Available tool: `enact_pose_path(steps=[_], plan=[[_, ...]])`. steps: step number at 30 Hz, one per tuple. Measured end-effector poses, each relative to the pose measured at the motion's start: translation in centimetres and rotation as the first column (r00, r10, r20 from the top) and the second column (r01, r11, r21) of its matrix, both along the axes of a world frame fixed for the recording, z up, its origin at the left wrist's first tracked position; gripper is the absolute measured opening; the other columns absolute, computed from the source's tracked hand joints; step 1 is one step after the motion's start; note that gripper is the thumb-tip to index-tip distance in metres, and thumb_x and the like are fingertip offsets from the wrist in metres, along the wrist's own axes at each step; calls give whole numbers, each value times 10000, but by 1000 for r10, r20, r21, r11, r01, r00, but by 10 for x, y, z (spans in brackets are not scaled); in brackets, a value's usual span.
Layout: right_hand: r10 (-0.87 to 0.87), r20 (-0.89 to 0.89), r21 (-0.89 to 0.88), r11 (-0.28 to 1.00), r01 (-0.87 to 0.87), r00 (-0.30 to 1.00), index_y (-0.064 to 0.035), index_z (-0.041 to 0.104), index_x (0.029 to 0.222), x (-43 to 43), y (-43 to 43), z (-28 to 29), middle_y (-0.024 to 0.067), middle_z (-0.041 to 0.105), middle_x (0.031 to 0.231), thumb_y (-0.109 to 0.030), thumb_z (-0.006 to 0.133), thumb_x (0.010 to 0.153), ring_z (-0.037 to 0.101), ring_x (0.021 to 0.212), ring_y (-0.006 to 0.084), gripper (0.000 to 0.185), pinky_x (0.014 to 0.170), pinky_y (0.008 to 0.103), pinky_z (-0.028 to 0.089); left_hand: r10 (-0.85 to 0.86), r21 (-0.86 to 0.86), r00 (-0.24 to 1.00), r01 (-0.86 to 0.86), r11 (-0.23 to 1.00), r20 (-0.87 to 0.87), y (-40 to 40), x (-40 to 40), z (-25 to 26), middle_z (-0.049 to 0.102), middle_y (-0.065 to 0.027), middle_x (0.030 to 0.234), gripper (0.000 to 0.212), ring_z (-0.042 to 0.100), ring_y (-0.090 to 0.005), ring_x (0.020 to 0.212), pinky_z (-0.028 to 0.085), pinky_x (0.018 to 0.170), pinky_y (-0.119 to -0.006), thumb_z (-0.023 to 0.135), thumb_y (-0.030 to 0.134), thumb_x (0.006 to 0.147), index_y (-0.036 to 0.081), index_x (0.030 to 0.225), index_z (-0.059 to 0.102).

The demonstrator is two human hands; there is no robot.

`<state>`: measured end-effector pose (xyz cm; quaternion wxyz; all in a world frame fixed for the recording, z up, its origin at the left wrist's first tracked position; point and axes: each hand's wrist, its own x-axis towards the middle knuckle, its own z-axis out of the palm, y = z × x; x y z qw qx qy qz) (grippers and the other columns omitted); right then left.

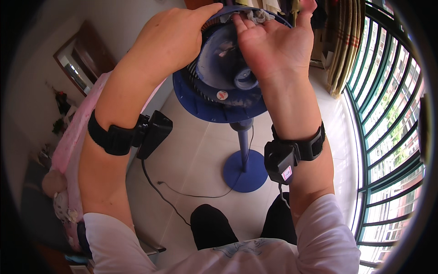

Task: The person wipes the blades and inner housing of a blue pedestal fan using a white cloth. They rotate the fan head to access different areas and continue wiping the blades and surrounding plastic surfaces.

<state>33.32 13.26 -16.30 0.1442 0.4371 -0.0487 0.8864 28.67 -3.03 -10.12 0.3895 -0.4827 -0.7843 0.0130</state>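
Note:
A blue pedestal fan [219, 114] stands in front of me, its blades [219, 51] and hub [245, 78] exposed inside the round housing. Pale, dust-like marks streak the blades. At the upper left of the housing, my left hand [171, 37] grips the rim, with its index finger lying along the edge. Palm turned up, my right hand [277, 46] reaches inside the top of the rim. Its fingers press a crumpled grey cloth [260, 16] there, and their tips are partly hidden by it. A strapped black device sits on each forearm.
The fan's round base [244, 174] rests on the tiled floor [191, 150], where its power cord [202, 196] trails with the plug loose. A barred window [386, 137] and a curtain [345, 48] flank the right side. Pink fabric [73, 157] lies along the left.

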Motion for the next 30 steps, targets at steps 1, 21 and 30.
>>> enact_pose_path(steps=[1,21,30], plan=[[97,-173,90,993,-82,980,47,195,1516,-8,-4,1,162,301,1555,-682,410,955,273,1444,326,944,1228,392,168,28,-5,999,-28,1000,-17,1,1,0,680,-197,995,558,631,-419,919,504,800,-495,559,1,845,197,1368,558],[212,100,-8,977,-212,972,184,276,1407,23,8,-16,270,413,1427,-633,389,984,346,1399,337,927,1217,407,225,42,-37,999,-43,998,-30,-5,10,0,665,-212,1066,578,613,-424,980,490,848,-494,541,-35,840,171,1380,540],[232,43,37,972,-234,972,98,361,1418,29,4,-27,229,468,1410,-615,344,1005,455,1295,329,825,1140,392,331,49,-25,997,-51,998,-66,-8,12,-2,666,-203,1070,579,610,-418,992,493,853,-486,543,-37,843,175,1382,538]])
